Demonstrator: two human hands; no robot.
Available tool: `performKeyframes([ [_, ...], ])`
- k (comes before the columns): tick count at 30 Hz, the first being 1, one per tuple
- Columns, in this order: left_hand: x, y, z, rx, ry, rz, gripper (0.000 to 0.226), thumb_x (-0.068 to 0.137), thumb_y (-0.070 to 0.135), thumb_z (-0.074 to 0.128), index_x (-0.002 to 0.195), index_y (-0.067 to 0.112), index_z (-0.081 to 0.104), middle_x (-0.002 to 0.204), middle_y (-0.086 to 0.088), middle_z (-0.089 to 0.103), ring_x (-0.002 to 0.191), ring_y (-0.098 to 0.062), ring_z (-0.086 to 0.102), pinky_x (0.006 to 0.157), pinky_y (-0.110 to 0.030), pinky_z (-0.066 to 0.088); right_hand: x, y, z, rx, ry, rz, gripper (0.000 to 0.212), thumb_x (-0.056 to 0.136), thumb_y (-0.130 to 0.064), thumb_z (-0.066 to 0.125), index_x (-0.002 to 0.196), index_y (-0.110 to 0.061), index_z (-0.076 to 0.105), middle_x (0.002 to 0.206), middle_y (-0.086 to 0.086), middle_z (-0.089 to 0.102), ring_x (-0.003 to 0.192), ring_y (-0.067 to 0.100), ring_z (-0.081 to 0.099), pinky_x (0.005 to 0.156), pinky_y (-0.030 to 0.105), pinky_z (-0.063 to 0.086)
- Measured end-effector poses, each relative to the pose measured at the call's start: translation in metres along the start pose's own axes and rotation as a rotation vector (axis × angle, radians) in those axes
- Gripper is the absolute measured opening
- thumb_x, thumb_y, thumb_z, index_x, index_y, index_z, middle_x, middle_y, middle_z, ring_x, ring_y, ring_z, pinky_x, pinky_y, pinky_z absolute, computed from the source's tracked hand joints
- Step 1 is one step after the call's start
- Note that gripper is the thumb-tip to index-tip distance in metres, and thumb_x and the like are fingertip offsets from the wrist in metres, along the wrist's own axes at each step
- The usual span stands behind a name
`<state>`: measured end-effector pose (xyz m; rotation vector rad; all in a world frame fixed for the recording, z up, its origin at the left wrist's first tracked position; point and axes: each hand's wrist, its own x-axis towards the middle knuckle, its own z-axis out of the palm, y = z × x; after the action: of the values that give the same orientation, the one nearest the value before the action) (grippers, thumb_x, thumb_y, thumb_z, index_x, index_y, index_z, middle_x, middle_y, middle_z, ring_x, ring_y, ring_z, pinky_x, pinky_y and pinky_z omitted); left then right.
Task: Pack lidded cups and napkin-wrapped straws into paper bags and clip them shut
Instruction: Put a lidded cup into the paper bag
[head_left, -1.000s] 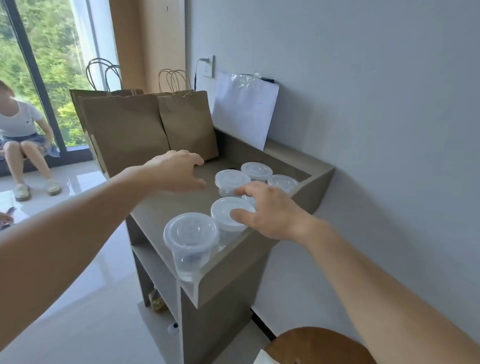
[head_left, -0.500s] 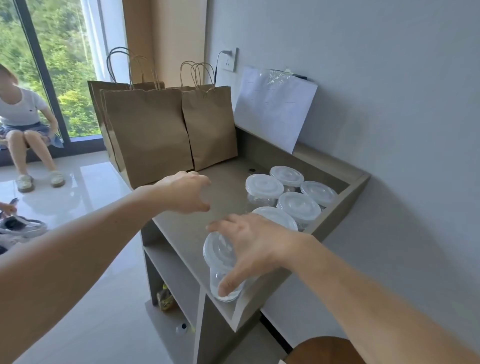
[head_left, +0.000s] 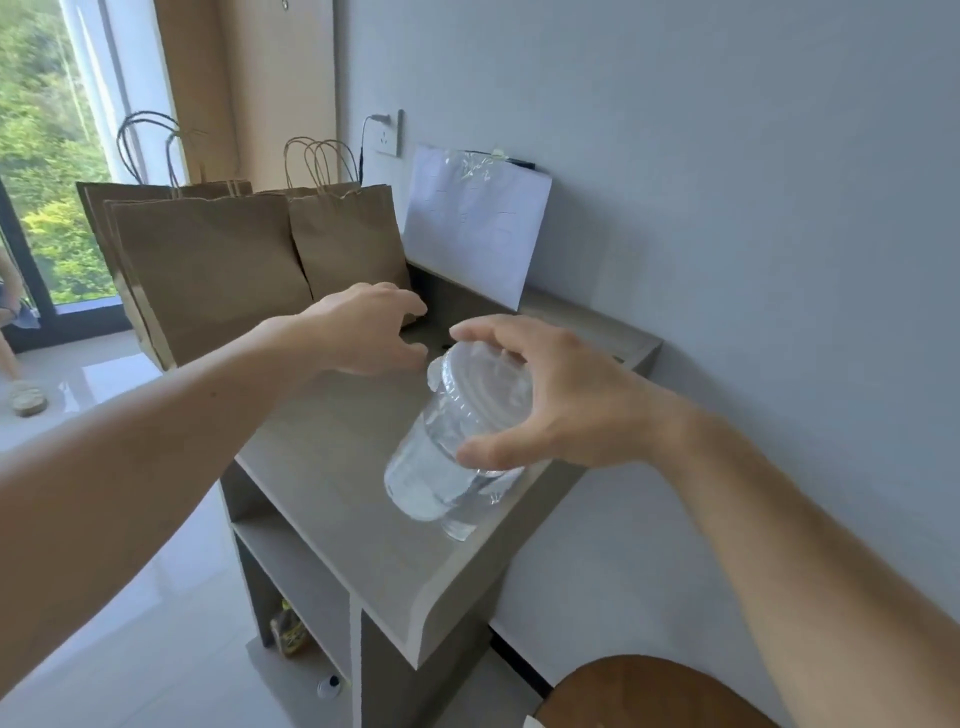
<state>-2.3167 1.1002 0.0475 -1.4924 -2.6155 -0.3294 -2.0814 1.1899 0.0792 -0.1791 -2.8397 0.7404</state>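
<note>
Right hand (head_left: 561, 400) fingers (head_left: 483, 330) are curled over the top of a clear lidded cup (head_left: 441, 457), spread wide around the white lid (head_left: 488, 384), with the thumb pressed on the cup's near side. Firm grip from above. The cup is tilted, lid toward the wall and base toward the camera, over the right part of the desk top. Left hand (head_left: 363, 332) fingers are apart and loosely bent and hold nothing. The hand hovers over the desk just in front of the bags; can't tell if the fingertips touch the surface.

A grey wall (head_left: 727, 182) fills the right side. A grey desk (head_left: 332, 478) with open shelves below stands against it. Large brown paper bags (head_left: 208, 270) stand upright at the far left edge, with a smaller brown bag (head_left: 348, 239) just beside them on the right, handles up. A white sheet (head_left: 472, 223) leans on the wall behind the desk. The edge of a round wooden stool (head_left: 644, 696) shows at the bottom right. Part of a second clear cup (head_left: 460, 527) shows under the held one. There is a wall socket (head_left: 389, 132) with a plug in it above the bags. A small packet (head_left: 288, 631) sits on the bottom shelf, and a small bottle cap (head_left: 328, 687) lies on the floor.
</note>
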Motion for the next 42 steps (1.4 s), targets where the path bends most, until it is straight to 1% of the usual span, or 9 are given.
performKeyframes([
  [6, 0.014, 0.093, 0.005, -0.01, 0.024, 0.144, 0.065, 0.086, 0.052, 0.059, 0.144, 0.029, 0.042, 0.145, 0.003, 0.047, 0.132, -0.023, 0.041, 0.098, -0.04, 0.041, -0.08, 0.04, -0.061, -0.008, 0.182, 0.127, 0.097, 0.043, -0.068, 0.076, 0.133, -0.052, 0.046, 0.107, -0.052, 0.046, 0.111, -0.028, 0.039, 0.084, 0.008, 0.038],
  [13, -0.003, 0.241, 0.064, 0.002, -0.093, 0.323, 0.057, 0.084, 0.051, 0.057, 0.137, 0.032, 0.047, 0.138, 0.006, 0.049, 0.127, -0.023, 0.047, 0.082, -0.034, 0.037, -0.203, 0.108, -0.085, -0.037, 0.211, 0.404, 0.097, 0.05, -0.059, 0.083, 0.137, -0.044, 0.045, 0.132, -0.023, 0.049, 0.122, -0.004, 0.046, 0.099, 0.023, 0.041],
  [17, -0.024, 0.325, 0.121, -0.04, -0.242, 0.394, 0.063, 0.086, 0.05, 0.058, 0.143, 0.03, 0.041, 0.141, 0.004, 0.047, 0.13, -0.022, 0.042, 0.098, -0.038, 0.04, -0.274, 0.154, -0.07, -0.09, 0.195, 0.546, 0.094, 0.058, -0.056, 0.085, 0.14, -0.041, 0.042, 0.133, -0.016, 0.046, 0.122, 0.006, 0.046, 0.099, 0.029, 0.043],
  [22, -0.052, 0.398, 0.189, -0.078, -0.409, 0.466, 0.063, 0.089, 0.05, 0.058, 0.145, 0.027, 0.04, 0.142, 0.003, 0.048, 0.127, -0.022, 0.047, 0.093, -0.033, 0.04, -0.345, 0.205, -0.043, -0.094, 0.157, 0.698, 0.1, 0.054, -0.063, 0.08, 0.142, -0.038, 0.04, 0.134, -0.013, 0.046, 0.122, 0.011, 0.047, 0.097, 0.035, 0.045],
  [27, -0.085, 0.427, 0.252, -0.095, -0.549, 0.454, 0.063, 0.088, 0.044, 0.06, 0.145, 0.024, 0.041, 0.142, -0.001, 0.049, 0.126, -0.025, 0.048, 0.1, -0.039, 0.043, -0.381, 0.243, -0.01, -0.073, 0.181, 0.823, 0.103, 0.052, -0.066, 0.077, 0.143, -0.035, 0.039, 0.14, -0.011, 0.044, 0.126, 0.014, 0.046, 0.099, 0.037, 0.044],
  [31, -0.116, 0.433, 0.293, -0.066, -0.728, 0.464, 0.057, 0.076, 0.036, 0.072, 0.127, 0.023, 0.049, 0.116, 0.0, 0.06, 0.093, -0.018, 0.056, 0.082, -0.036, 0.054, -0.391, 0.266, 0.02, -0.031, 0.26, 0.934, 0.102, 0.055, -0.066, 0.079, 0.143, -0.033, 0.039, 0.141, -0.008, 0.045, 0.127, 0.017, 0.046, 0.1, 0.038, 0.043],
  [36, -0.157, 0.427, 0.335, -0.029, -1.008, 0.486, 0.1, 0.064, 0.058, 0.08, 0.143, 0.021, 0.032, 0.124, -0.001, 0.06, 0.105, -0.025, 0.059, 0.091, -0.041, 0.053, -0.391, 0.286, 0.05, 0.043, 0.348, 1.029, 0.1, 0.059, -0.065, 0.078, 0.144, -0.031, 0.039, 0.142, -0.005, 0.044, 0.129, 0.019, 0.045, 0.098, 0.04, 0.044],
  [39, -0.179, 0.431, 0.354, -0.077, -0.973, 0.386, 0.078, 0.072, 0.066, 0.067, 0.128, 0.017, 0.045, 0.101, 0.002, 0.066, 0.094, -0.022, 0.064, 0.086, -0.038, 0.053, -0.386, 0.294, 0.064, 0.113, 0.408, 1.092, 0.101, 0.055, -0.065, 0.079, 0.142, -0.03, 0.041, 0.138, -0.004, 0.046, 0.122, 0.019, 0.049, 0.09, 0.034, 0.043],
  [42, -0.186, 0.427, 0.369, -0.201, -0.925, 0.232, 0.054, 0.086, 0.056, 0.059, 0.122, 0.016, 0.048, 0.101, -0.001, 0.065, 0.091, -0.021, 0.065, 0.084, -0.039, 0.056, -0.382, 0.297, 0.078, 0.209, 0.468, 1.15, 0.105, 0.053, -0.066, 0.078, 0.143, -0.03, 0.04, 0.14, -0.004, 0.046, 0.123, 0.019, 0.049, 0.089, 0.033, 0.043],
])
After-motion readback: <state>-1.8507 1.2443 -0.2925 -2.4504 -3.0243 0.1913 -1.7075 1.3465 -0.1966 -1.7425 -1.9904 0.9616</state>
